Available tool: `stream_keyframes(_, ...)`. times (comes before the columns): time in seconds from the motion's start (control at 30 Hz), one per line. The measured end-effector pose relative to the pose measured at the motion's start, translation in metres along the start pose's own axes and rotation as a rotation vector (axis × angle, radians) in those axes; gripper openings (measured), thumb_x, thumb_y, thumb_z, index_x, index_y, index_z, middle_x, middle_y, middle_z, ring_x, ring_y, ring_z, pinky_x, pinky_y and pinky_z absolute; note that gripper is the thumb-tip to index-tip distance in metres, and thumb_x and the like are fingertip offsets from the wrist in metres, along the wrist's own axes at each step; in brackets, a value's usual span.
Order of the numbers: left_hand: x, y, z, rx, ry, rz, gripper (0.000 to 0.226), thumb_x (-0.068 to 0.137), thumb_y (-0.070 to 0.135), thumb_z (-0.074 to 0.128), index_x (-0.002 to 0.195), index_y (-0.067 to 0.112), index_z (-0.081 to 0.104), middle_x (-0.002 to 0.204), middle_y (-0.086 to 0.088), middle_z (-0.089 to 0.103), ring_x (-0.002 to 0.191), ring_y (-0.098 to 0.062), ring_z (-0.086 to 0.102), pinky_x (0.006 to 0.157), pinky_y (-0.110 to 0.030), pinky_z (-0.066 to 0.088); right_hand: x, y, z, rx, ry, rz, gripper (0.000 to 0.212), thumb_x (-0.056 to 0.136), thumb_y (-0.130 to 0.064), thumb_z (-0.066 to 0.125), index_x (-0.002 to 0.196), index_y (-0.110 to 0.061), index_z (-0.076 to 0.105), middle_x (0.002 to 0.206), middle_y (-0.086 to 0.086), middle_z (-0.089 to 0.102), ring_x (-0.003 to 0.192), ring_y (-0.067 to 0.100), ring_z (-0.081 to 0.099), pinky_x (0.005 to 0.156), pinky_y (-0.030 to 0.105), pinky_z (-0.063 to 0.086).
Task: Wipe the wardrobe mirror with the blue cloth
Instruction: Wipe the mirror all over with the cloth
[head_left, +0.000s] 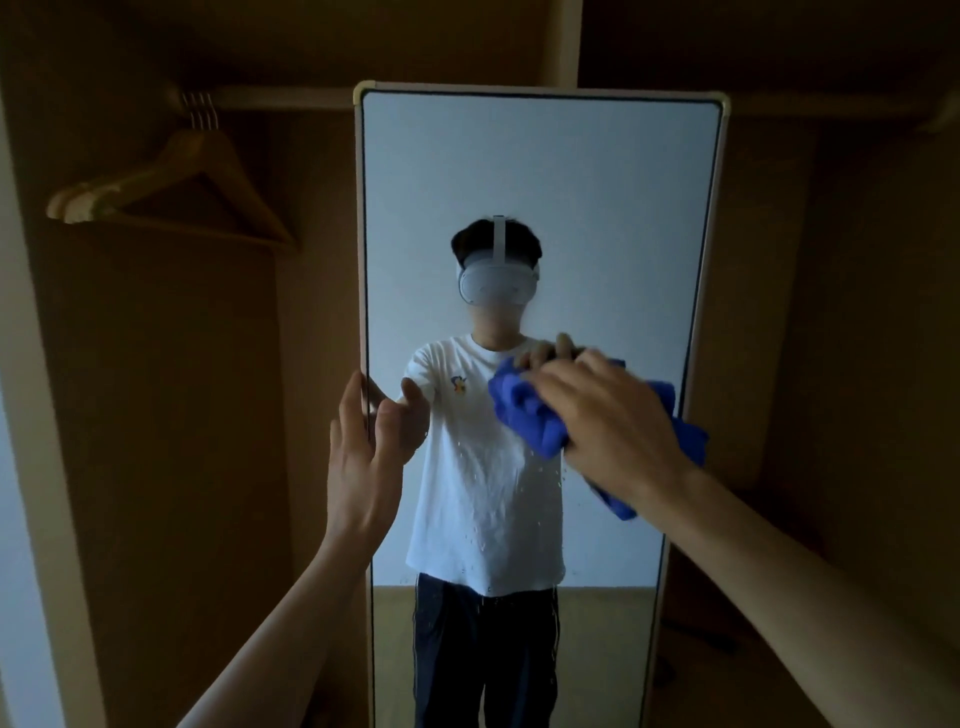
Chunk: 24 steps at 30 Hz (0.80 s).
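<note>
At centre right of the frame the right hand (608, 421) presses the bunched blue cloth (524, 415), probably soft and light, fingers curled around it, onto the fragile-looking wardrobe mirror (540, 166), whose left edge the left hand (363, 452) steadies with straight fingers

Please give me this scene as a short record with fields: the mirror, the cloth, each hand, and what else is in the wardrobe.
mirror: tall, upright inside the wardrobe
blue cloth: bunched, pressed on the glass, right of centre
right hand: holds the blue cloth against the glass
left hand: at the mirror's left edge, fingers nearly straight
droplets: scattered on the glass below the cloth
hangers: wooden, on the rail, upper left
</note>
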<state>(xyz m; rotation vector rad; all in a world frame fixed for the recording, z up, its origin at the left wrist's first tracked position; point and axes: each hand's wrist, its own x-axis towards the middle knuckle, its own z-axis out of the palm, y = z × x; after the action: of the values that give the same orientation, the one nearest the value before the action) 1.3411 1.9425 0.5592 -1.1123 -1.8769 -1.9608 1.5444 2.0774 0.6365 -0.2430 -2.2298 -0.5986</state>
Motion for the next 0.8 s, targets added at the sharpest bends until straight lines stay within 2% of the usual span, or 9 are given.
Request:
stream_keyframes(0.07, -0.002, 0.0, 0.001, 0.005, 0.005, -0.006, 0.07, 0.097, 0.067, 0.027, 0.161, 0.04, 0.018, 0.165, 0.0, 0.029, 0.129, -0.004, 0.034, 0.105, -0.036, 0.034, 0.02, 0.017, -0.021, -0.035, 0.101, 0.101, 0.022, 0.084, -0.015, 0.05, 0.1, -0.012, 0.064, 0.098, 0.003, 0.063, 0.087, 0.025, 0.053, 0.072, 0.04, 0.049)
stream_keyframes(0.17, -0.006, -0.001, 0.004, 0.005, 0.022, -0.015, 0.071, 0.096, 0.069, 0.026, 0.161, 0.042, 0.017, 0.165, 0.001, 0.028, 0.131, -0.006, 0.035, 0.105, -0.037, 0.034, 0.033, 0.033, -0.036, -0.055, 0.146, 0.094, 0.023, 0.085, -0.021, 0.037, 0.087, -0.013, 0.059, 0.087, 0.003, 0.06, 0.08, 0.024, 0.048, 0.07, 0.045, 0.048)
stream_keyframes(0.3, -0.013, -0.002, 0.009, 0.012, 0.044, -0.038, 0.072, 0.095, 0.069, 0.026, 0.161, 0.041, 0.017, 0.165, -0.002, 0.029, 0.144, -0.023, 0.038, 0.107, -0.042, 0.037, -0.001, 0.011, -0.015, -0.028, 0.122, 0.036, 0.032, 0.086, -0.016, 0.03, 0.087, -0.009, 0.061, 0.088, 0.007, 0.062, 0.082, 0.027, 0.051, 0.073, 0.045, 0.048)
stream_keyframes(0.37, -0.015, 0.0, 0.01, 0.016, 0.054, -0.045, 0.074, 0.094, 0.069, 0.026, 0.162, 0.04, 0.017, 0.165, -0.003, 0.029, 0.146, -0.027, 0.038, 0.109, -0.046, 0.038, -0.021, 0.009, -0.001, -0.015, 0.047, 0.013, 0.03, 0.082, -0.012, 0.034, 0.093, -0.011, 0.063, 0.091, 0.004, 0.061, 0.083, 0.025, 0.051, 0.075, 0.044, 0.048)
stream_keyframes(0.47, -0.017, 0.005, 0.013, 0.009, 0.058, -0.067, 0.074, 0.093, 0.069, 0.025, 0.162, 0.041, 0.015, 0.163, -0.006, 0.03, 0.143, -0.029, 0.041, 0.105, -0.044, 0.038, -0.029, 0.015, 0.001, 0.012, -0.017, -0.009, 0.029, 0.082, -0.013, 0.045, 0.105, -0.014, 0.062, 0.097, 0.002, 0.062, 0.086, 0.024, 0.052, 0.077, 0.044, 0.049)
stream_keyframes(0.53, -0.019, 0.008, 0.015, 0.016, 0.051, -0.088, 0.076, 0.092, 0.07, 0.024, 0.162, 0.041, 0.014, 0.162, -0.007, 0.03, 0.143, -0.03, 0.041, 0.104, -0.045, 0.038, -0.02, 0.021, -0.015, 0.013, 0.031, 0.027, 0.029, 0.084, -0.016, 0.041, 0.103, -0.014, 0.063, 0.099, 0.002, 0.063, 0.088, 0.023, 0.053, 0.078, 0.041, 0.05)
stream_keyframes(0.67, -0.02, 0.01, 0.014, 0.057, 0.048, -0.096, 0.077, 0.092, 0.07, 0.024, 0.162, 0.041, 0.012, 0.161, -0.007, 0.031, 0.141, -0.03, 0.042, 0.099, -0.043, 0.037, 0.013, 0.051, -0.051, -0.073, 0.178, 0.118, 0.015, 0.08, -0.009, 0.061, 0.095, -0.009, 0.061, 0.091, 0.009, 0.063, 0.083, 0.027, 0.054, 0.071, 0.041, 0.045)
stream_keyframes(0.73, -0.022, 0.01, 0.014, 0.073, 0.053, -0.093, 0.077, 0.092, 0.071, 0.024, 0.162, 0.041, 0.012, 0.162, -0.007, 0.03, 0.141, -0.031, 0.042, 0.097, -0.042, 0.035, 0.015, 0.059, -0.053, -0.079, 0.176, 0.132, 0.013, 0.081, -0.011, 0.05, 0.091, -0.009, 0.059, 0.088, 0.009, 0.061, 0.081, 0.028, 0.051, 0.068, 0.039, 0.042)
stream_keyframes(0.8, -0.024, 0.011, 0.014, 0.082, 0.063, -0.101, 0.079, 0.091, 0.071, 0.023, 0.162, 0.041, 0.011, 0.165, -0.005, 0.027, 0.144, -0.031, 0.039, 0.101, -0.045, 0.037, 0.001, 0.049, -0.041, -0.094, 0.105, 0.114, 0.031, 0.082, -0.019, 0.033, 0.094, -0.01, 0.06, 0.093, 0.008, 0.061, 0.084, 0.026, 0.051, 0.071, 0.041, 0.046)
